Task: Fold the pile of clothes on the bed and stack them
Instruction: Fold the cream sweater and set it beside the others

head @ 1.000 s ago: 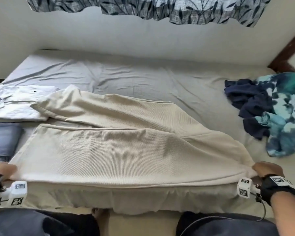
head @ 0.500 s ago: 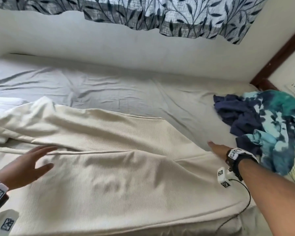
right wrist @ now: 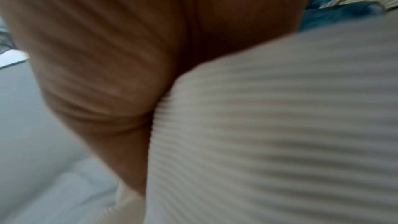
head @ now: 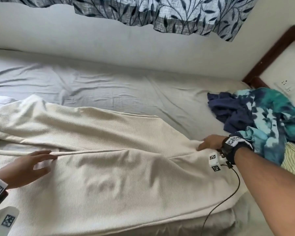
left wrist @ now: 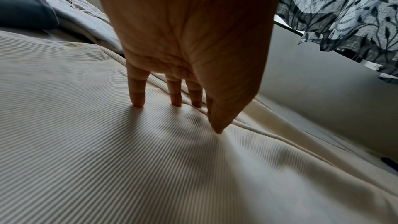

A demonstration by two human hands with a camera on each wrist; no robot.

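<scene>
The task is judged to be partly done. A large cream ribbed garment (head: 109, 167) is spread flat along the near side of the bed (head: 126, 86), one layer already laid over another so that a long edge runs across it; further folds are judged to be still needed. The left hand (head: 29, 166) is laid on that edge with fingers (left wrist: 137, 94) straight and spread, pressing the cloth and gripping nothing. The right hand (head: 210, 143) is set at the garment's right end, where the cloth bunches against it; whether the fingers pinch the fabric cannot be told, the wrist view being blurred. A heap of unfolded clothes (head: 262, 121), navy and teal tie-dye with a striped piece below, lies just beyond the right hand. At the far left, pale folded cloth (left wrist: 86, 14) beside a dark grey piece (left wrist: 23, 4) is seen. The bed is covered by a creased grey sheet and is bordered by a plain wall (head: 75, 31), a leaf-patterned curtain (head: 177, 16) and a dark wooden frame (head: 269, 53).
</scene>
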